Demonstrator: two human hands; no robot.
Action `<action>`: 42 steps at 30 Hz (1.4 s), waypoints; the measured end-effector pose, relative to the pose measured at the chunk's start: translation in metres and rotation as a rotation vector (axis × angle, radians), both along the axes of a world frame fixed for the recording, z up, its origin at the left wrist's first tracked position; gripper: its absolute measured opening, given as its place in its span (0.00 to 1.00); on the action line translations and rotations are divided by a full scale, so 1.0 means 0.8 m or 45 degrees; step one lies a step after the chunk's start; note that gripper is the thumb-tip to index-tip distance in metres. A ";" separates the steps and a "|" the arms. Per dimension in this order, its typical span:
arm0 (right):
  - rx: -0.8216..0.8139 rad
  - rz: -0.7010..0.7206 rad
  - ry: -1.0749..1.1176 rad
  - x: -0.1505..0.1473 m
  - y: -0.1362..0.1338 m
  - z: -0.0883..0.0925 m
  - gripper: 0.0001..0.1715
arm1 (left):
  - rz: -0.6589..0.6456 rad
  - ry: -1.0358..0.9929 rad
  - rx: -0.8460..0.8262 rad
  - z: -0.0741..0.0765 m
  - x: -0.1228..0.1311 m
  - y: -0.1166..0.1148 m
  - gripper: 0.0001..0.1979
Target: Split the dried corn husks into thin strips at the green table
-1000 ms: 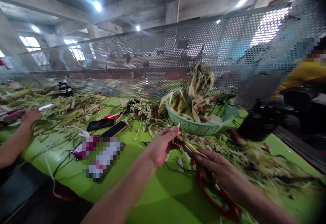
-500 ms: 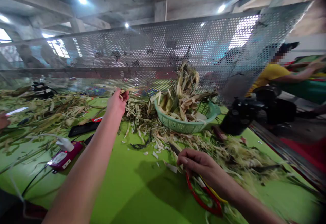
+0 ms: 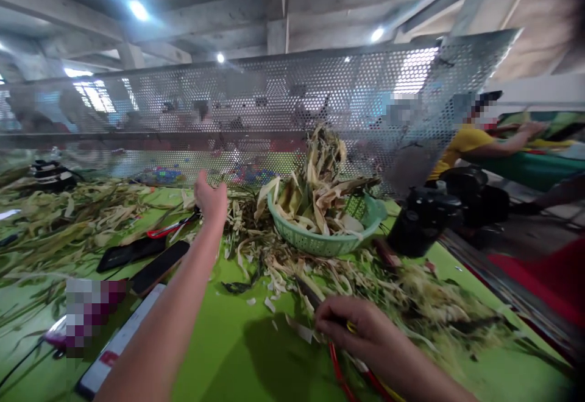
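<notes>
My left hand [image 3: 211, 200] is stretched out over the heap beside the basket. Its thumb and fingers are apart, and I see no husk strip in it. My right hand [image 3: 354, 323] is closed low on the right around a pair of scissors. Their dark blades [image 3: 309, 292] point up and left, and their red handles [image 3: 337, 365] come out below the hand. Dry corn husks [image 3: 326, 189] stand piled in a green plastic basket [image 3: 315, 242] between and beyond my hands. Husk scraps [image 3: 274, 265] lie in front of the basket.
Husk strips [image 3: 68, 213] cover the table's left side. Nearby are phones [image 3: 159, 266], a red-handled tool [image 3: 171, 228] and a purple power strip [image 3: 98, 310]. A black container [image 3: 423, 219] stands right, with corn silk [image 3: 434, 298] before it. A perforated metal screen [image 3: 256, 122] runs behind; a person in yellow [image 3: 466, 146] works beyond.
The husk strip pinched in my left hand is no longer seen there, and that hand's fingers have spread. My right hand keeps the scissors. The view has shifted slightly.
</notes>
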State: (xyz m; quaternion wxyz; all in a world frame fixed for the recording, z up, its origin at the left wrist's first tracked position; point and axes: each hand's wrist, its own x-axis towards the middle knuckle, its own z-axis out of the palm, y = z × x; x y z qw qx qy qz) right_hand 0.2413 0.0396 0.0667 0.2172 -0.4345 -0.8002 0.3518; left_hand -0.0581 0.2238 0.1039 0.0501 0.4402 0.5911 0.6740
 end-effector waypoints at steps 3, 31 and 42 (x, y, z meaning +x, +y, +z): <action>0.059 0.019 -0.069 -0.002 0.000 0.002 0.11 | -0.303 0.264 -0.113 0.008 0.048 0.009 0.16; 0.613 0.311 -0.490 -0.009 0.033 -0.126 0.05 | -0.690 0.241 -0.578 -0.006 0.169 0.113 0.17; 0.220 0.223 -0.223 -0.010 0.018 -0.064 0.16 | -1.369 -0.779 -0.012 0.064 0.142 0.072 0.23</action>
